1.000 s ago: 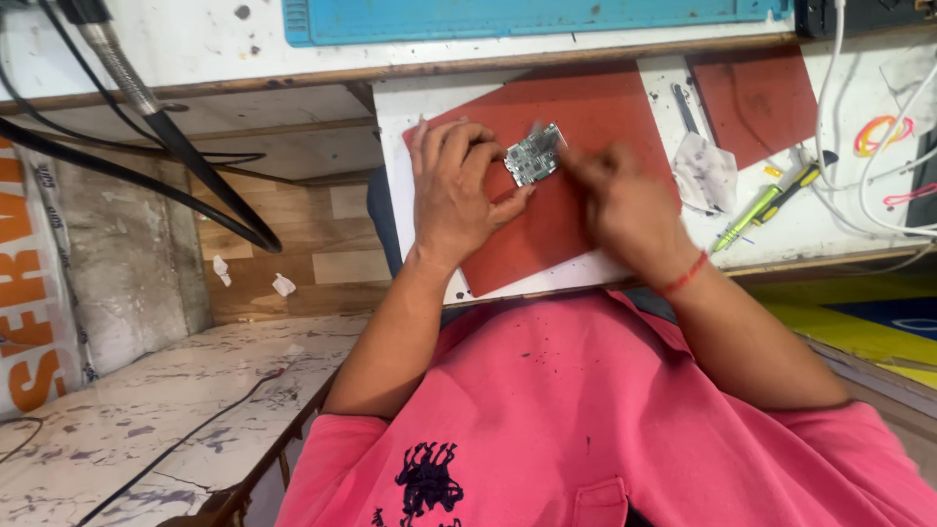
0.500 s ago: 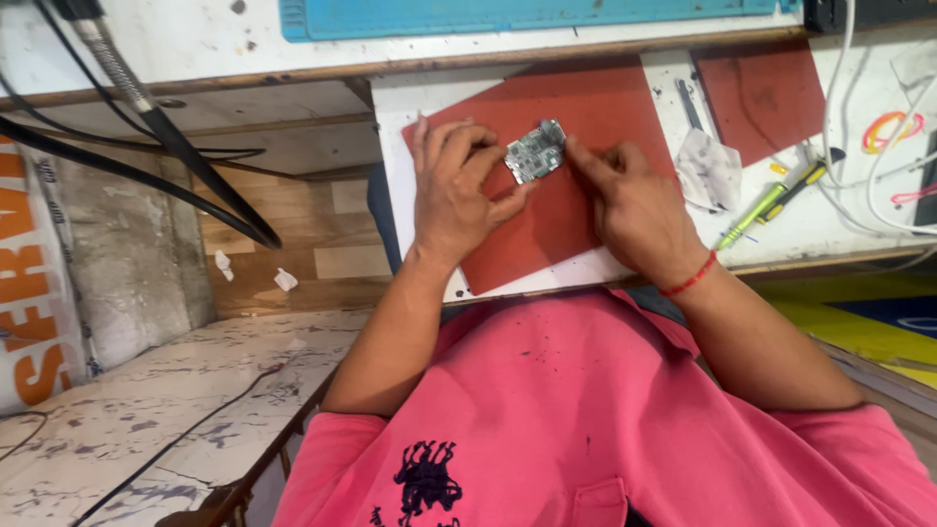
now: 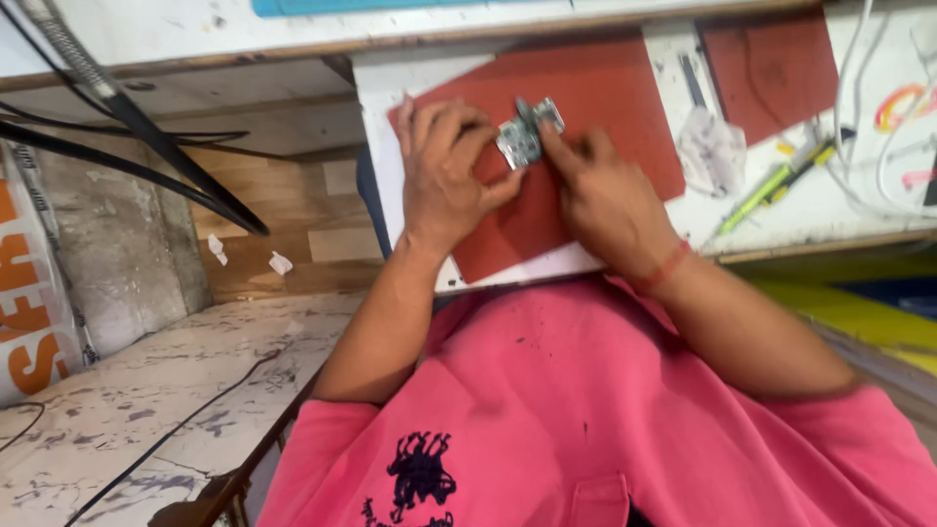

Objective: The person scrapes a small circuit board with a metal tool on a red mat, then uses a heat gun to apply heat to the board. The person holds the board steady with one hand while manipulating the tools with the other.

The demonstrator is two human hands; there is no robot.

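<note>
- Pinning a small silvery circuit board (image 3: 528,137) on the red mat (image 3: 625,107), the left hand (image 3: 444,181) lies flat with fingers spread and its thumb pressed to the board's lower left edge; it clasps nothing, only steadies.
- The right hand (image 3: 605,200) is loosely curled, its forefinger laid against the board's right side; a thin dark tool seems to rise at the board's top, but whether this hand grips it cannot be told.
- The board sits at the upper middle of the red mat, touching both hands.
- Judged from this pose, the work goes best with the board held flat to the mat by light, even pressure at its edges, fingertips kept off its face.
- Right of the red mat, on the white bench (image 3: 839,195), lie a crumpled clear packet (image 3: 708,151), a yellow-green pen-like tool (image 3: 771,185) and white cables (image 3: 859,107).
- A second red mat (image 3: 771,68) lies further right, beyond the packet.
- Left of the red mat, below the bench, black cables (image 3: 146,156) cross a wooden panel (image 3: 283,234).
- Nearest the camera, a pink shirt (image 3: 586,410) fills the lower view.
</note>
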